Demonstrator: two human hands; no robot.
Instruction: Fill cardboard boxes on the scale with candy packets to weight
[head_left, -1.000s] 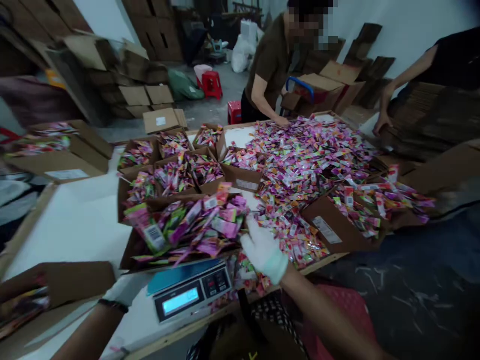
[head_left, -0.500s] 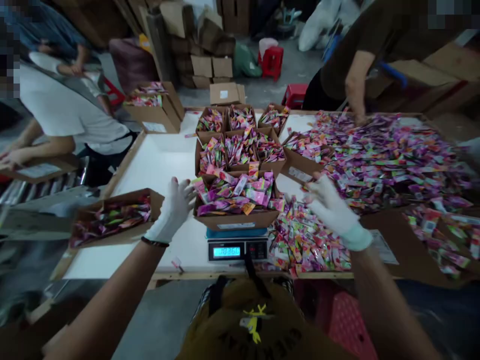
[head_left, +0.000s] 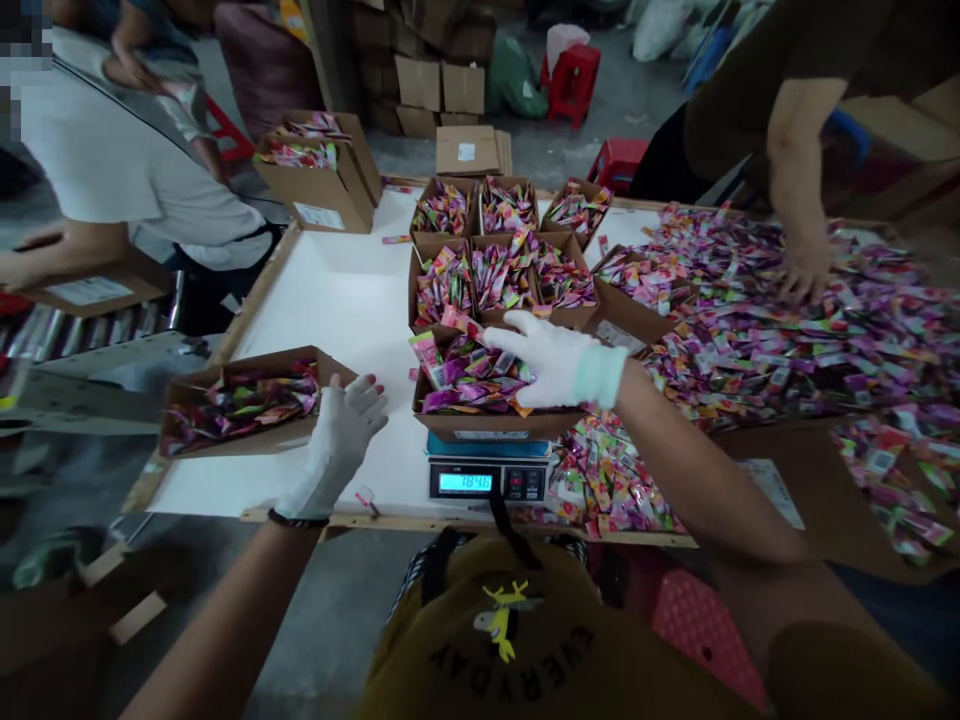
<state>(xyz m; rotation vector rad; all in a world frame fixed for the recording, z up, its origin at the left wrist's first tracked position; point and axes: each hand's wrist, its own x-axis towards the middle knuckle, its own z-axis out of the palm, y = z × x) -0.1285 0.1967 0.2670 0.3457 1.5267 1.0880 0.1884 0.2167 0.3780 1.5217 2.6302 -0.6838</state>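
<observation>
Right hand (head_left: 551,362) has swung over the filled box (head_left: 491,425).

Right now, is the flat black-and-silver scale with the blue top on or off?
On. The scale has its rectangular screen glowing bright blue with dark digits, under the open brown cardboard box.

Table (head_left: 337,285): white top, wooden rim. Floor (head_left: 300,610): grey. Beyond table: stacked cartons (head_left: 417,84), green sack (head_left: 517,82), red stools (head_left: 574,88). Left of table: roller conveyor (head_left: 90,335), maroon sack (head_left: 262,75) farther back. Light: dim, cool.
</observation>
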